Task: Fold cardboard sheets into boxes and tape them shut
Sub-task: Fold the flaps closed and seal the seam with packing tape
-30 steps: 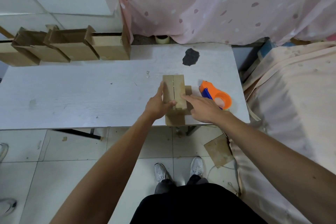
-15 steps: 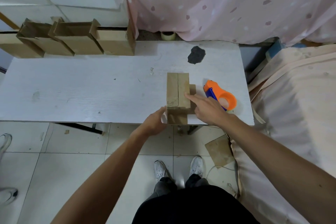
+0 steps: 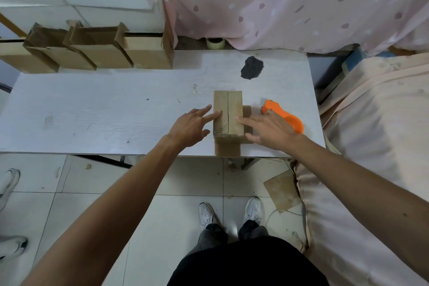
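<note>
On the table (image 3: 92, 111), the box (image 3: 228, 115) is pressed by both spread hands, left hand (image 3: 191, 126) and right hand (image 3: 270, 129), fingers flat, nothing gripped.

Soft even indoor light, faint shadows, no glare, sharp centre, wide-angle bending at the edges

A plain brown cardboard box (image 3: 228, 115) sits on a white wood-grain table (image 3: 92, 114) marked by a black blotch (image 3: 251, 68), beside an orange tape dispenser (image 3: 283, 118); behind hangs a pale pink curtain (image 3: 290, 0) with darker pink spots.
</note>
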